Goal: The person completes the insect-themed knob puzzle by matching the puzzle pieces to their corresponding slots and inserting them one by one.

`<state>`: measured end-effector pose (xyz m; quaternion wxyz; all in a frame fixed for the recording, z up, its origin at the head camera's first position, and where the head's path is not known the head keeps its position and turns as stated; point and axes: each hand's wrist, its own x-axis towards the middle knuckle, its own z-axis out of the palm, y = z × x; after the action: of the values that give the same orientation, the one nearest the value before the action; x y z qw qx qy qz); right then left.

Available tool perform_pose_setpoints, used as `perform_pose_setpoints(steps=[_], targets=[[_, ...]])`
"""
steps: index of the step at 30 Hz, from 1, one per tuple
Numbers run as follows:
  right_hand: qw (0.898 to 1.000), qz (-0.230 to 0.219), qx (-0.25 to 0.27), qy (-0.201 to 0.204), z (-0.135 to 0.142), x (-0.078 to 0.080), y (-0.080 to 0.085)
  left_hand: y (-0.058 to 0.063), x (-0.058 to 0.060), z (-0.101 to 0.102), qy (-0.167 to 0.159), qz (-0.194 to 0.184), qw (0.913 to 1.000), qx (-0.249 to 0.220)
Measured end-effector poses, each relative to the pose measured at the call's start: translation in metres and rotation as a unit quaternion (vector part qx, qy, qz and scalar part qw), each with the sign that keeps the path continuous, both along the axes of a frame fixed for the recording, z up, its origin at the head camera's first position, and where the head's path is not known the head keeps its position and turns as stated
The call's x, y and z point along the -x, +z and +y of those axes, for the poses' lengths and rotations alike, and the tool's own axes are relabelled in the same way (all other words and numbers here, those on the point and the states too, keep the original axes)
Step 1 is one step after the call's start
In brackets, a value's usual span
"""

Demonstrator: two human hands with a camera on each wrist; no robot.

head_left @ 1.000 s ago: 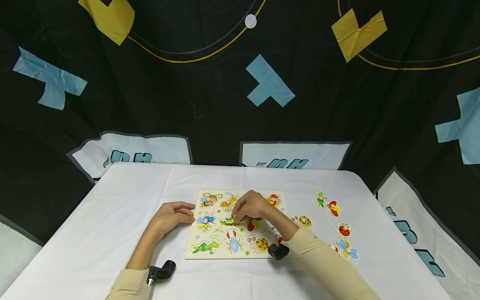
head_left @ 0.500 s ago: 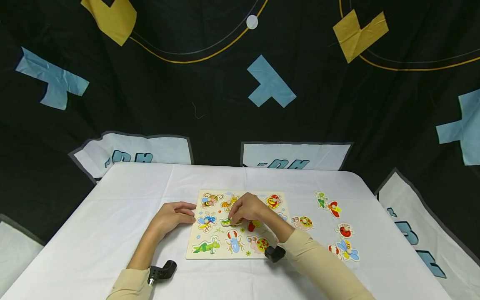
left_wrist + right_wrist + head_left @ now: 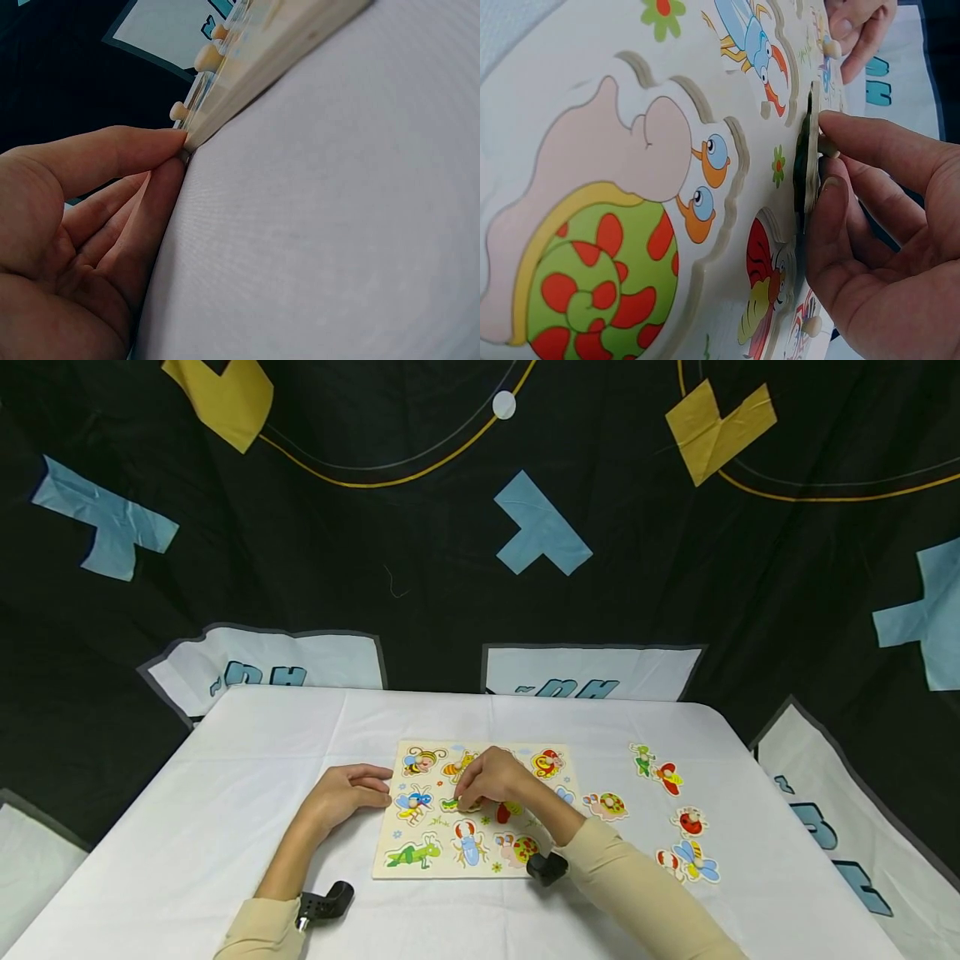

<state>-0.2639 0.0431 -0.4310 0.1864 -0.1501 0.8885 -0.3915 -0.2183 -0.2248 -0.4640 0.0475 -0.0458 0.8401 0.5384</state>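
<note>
A wooden peg puzzle board (image 3: 480,860) with insect pictures lies on the white table. My right hand (image 3: 495,775) is over its middle. In the right wrist view, the right hand (image 3: 892,217) pinches the small wooden peg (image 3: 827,147) of a green caterpillar puzzle piece (image 3: 450,806). That piece is seen almost edge-on, close over the board; its seating is hidden. My left hand (image 3: 341,793) touches the board's left edge with its fingertips. In the left wrist view, the left hand (image 3: 97,187) has fairly straight fingers against the board's side (image 3: 255,82).
Loose puzzle pieces lie right of the board: a snail (image 3: 606,805), a green insect (image 3: 642,759), a red-winged insect (image 3: 667,777), a ladybug (image 3: 688,820) and a blue-winged bee (image 3: 696,861) overlapping a red-and-white piece (image 3: 670,862). A black curtain (image 3: 435,610) hangs behind the table.
My right hand has shifted slightly left with the caterpillar piece, then stayed nearly in place. The left hand holds its position at the board's edge.
</note>
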Motion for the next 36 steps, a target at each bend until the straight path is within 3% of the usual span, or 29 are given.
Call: perform_pose_setpoints(steps=[36], targets=[[1.000,0.004,-0.008,-0.010,0.0001,-0.0030,-0.0028,0.0001,-0.0011,0.0003,0.003,-0.004,1.0000,-0.005]])
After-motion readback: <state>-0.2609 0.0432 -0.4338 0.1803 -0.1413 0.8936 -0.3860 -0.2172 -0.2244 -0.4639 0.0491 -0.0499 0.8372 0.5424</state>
